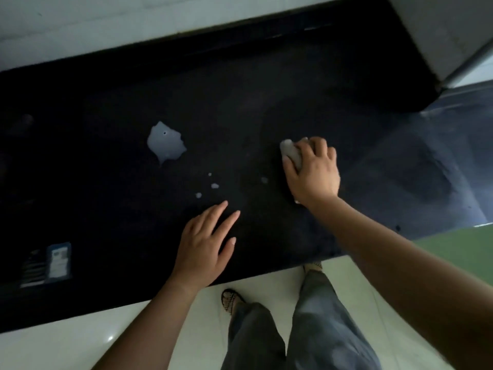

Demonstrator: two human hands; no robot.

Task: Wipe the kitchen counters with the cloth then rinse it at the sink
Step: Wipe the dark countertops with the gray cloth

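Head view: right hand fingers closed over cloth, pressed on tabletop. Left hand flat, fingers spread, empty. Puddle at 9 o'clock from cloth. Cloth judged soft, light, wet; bunch in palm.

The right hand presses down on a pale grey cloth on the dark counter, fingers curled over it. The left hand lies flat on the counter near its front edge, fingers spread. A pale puddle sits to the left of the cloth, with 4 small droplets between puddle and hands. A blue-and-white packet lies at the near left.
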